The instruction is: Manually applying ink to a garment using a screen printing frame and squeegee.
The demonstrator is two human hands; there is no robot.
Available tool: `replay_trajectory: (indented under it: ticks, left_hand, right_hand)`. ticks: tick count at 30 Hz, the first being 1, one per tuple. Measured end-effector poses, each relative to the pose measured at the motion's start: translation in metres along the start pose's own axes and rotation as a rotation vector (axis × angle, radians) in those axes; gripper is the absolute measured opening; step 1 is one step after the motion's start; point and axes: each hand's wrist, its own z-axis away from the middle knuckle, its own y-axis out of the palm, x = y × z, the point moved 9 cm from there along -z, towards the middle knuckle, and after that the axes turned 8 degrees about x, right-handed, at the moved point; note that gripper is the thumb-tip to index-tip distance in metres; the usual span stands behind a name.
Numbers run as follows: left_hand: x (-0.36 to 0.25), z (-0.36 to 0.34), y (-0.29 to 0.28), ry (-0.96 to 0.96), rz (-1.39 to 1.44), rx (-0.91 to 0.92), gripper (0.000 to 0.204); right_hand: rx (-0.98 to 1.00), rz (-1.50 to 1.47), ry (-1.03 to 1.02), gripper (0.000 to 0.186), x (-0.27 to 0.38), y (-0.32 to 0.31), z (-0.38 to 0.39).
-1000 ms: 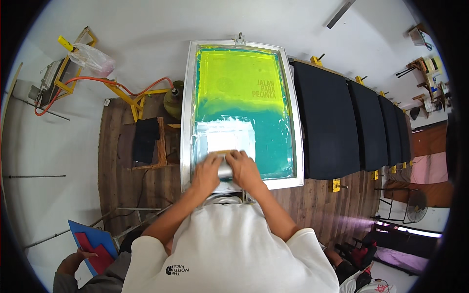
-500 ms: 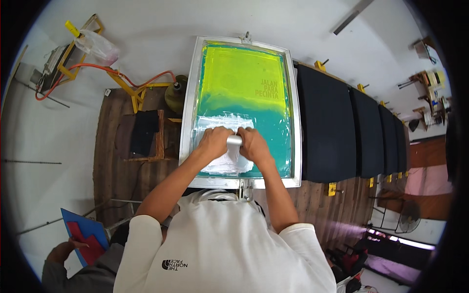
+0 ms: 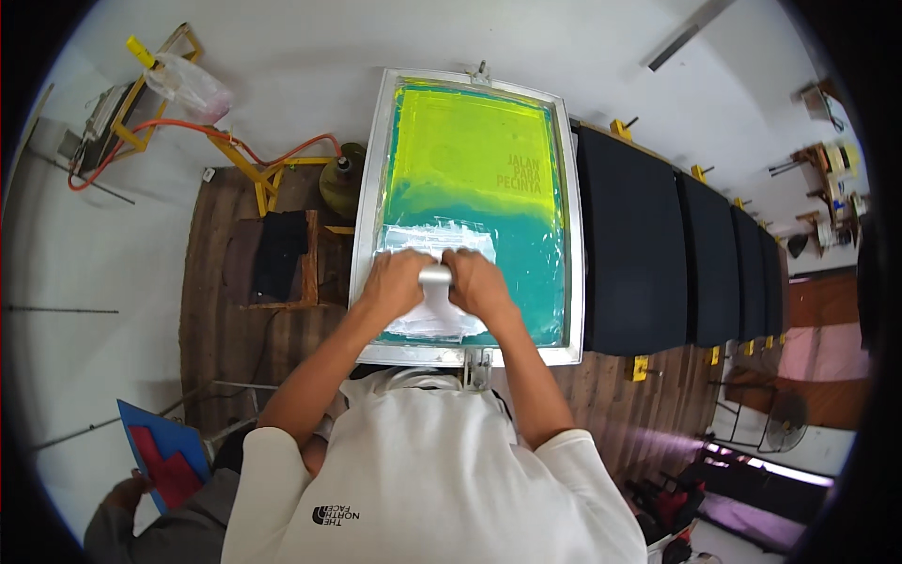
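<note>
My left hand (image 3: 404, 284) and my right hand (image 3: 477, 285) are closed side by side over a squeegee (image 3: 435, 275). Only a silvery stretch of its handle shows between them; its blade is hidden. The squeegee rests on a silk-screen frame (image 3: 575, 282) with pale metal sides. Beneath and around the hands, a thick white patch of ink (image 3: 423, 321) covers the near left of the mesh. Toward the far end the mesh (image 3: 470, 132) is yellow-green with a small block of lettering at its right, and teal farther down.
Black-covered printing boards (image 3: 634, 244) run off to the right, with yellow brackets (image 3: 639, 367) along their edge. Left of the frame are a gas cylinder (image 3: 340, 188) with an orange hose and a stool with dark cloth (image 3: 279, 256). At lower left, another person's hand (image 3: 132, 491) holds a blue board (image 3: 169, 442).
Both hands have moved the squeegee slightly toward me and to the left over the white ink. The view has shifted a little. The other person's hand has moved slightly lower.
</note>
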Motion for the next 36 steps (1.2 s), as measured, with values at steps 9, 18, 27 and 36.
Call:
replay_trajectory:
  ticks: [9, 18, 27, 36]
  left_hand:
    - [-0.011, 0.057, 0.048, -0.037, -0.061, 0.076, 0.050]
    - [-0.023, 0.015, 0.017, 0.047, -0.004, 0.038, 0.040]
    - [-0.018, 0.058, 0.056, 0.037, -0.173, 0.057, 0.051]
    - [-0.018, 0.031, 0.026, -0.043, -0.015, 0.141, 0.041]
  right_hand:
    - [-0.050, -0.026, -0.009, 0.038, 0.013, 0.032, 0.057]
    - [0.004, 0.032, 0.031, 0.032, 0.000, 0.001, 0.031]
    - [-0.111, -0.028, -0.034, 0.036, 0.008, 0.039, 0.064]
    - [-0.001, -0.076, -0.009, 0.032, 0.011, 0.004, 0.043]
